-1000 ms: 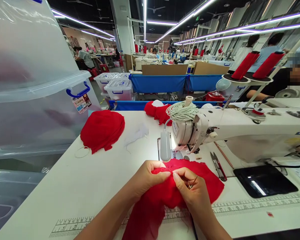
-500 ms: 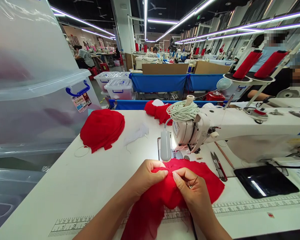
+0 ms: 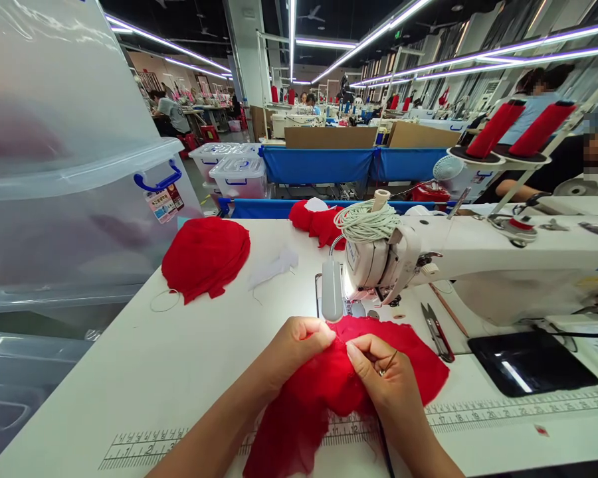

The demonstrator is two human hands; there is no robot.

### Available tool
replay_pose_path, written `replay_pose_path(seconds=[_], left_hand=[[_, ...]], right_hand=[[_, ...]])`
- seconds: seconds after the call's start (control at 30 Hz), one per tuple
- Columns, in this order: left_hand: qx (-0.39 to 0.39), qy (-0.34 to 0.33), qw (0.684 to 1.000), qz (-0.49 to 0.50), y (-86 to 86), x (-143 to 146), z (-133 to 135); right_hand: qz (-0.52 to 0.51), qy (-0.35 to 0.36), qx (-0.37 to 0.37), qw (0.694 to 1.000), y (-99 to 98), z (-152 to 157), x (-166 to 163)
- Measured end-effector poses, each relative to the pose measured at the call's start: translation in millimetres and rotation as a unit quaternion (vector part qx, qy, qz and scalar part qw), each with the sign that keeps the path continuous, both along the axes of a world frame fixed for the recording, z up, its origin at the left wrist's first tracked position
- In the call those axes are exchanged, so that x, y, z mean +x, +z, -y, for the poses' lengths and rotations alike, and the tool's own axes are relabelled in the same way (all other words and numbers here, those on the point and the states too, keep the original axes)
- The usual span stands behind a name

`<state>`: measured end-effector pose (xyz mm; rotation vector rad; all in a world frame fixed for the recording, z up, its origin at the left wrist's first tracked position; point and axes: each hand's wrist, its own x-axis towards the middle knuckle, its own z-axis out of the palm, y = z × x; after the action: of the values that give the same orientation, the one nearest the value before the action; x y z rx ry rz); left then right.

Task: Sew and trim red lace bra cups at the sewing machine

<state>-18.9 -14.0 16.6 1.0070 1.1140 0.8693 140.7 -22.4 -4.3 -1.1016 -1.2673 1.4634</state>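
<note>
A piece of red fabric (image 3: 329,385) lies on the table in front of the sewing machine (image 3: 379,259), its lower end hanging toward me. My left hand (image 3: 299,348) pinches the upper edge of the cloth between thumb and forefinger. Close beside it, my right hand (image 3: 383,372) pinches the same cloth, thumb against forefinger, with a ring on one finger. The fingertips are a short way apart, with a bit of the cloth's edge between them. Just behind the cloth is the lit needle area, partly covered by a grey lamp (image 3: 331,292).
A stack of red fabric (image 3: 206,259) and a white scrap (image 3: 274,267) lie left. Thread snips (image 3: 437,333) and a black tablet-like slab (image 3: 533,362) lie right. A ruler strip (image 3: 493,411) runs along the front. Clear plastic bins (image 3: 70,232) stand at the left edge.
My left thumb has shifted slightly and its grip on the fabric edge has tightened. The red fabric between the hands lies a little flatter. Otherwise the scene is nearly the same.
</note>
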Motion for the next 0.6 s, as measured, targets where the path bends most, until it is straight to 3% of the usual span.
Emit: replay_pose_path(seconds=[0.27,0.43,0.6], left_hand=[[0.009,-0.022,1.000,-0.021,4.1,-3.3,2.0],[0.056,-0.051,0.995,-0.068,8.0,-3.0,2.2],[0.066,-0.025,0.982,-0.177,35.3,-33.6,15.0]], right_hand=[[-0.008,0.014,0.034,0.999,-2.2,-2.1,4.5],[-0.031,0.018,0.035,0.999,-1.9,-0.5,-1.3],[-0.050,-0.049,0.075,0.995,17.2,11.2,21.8]])
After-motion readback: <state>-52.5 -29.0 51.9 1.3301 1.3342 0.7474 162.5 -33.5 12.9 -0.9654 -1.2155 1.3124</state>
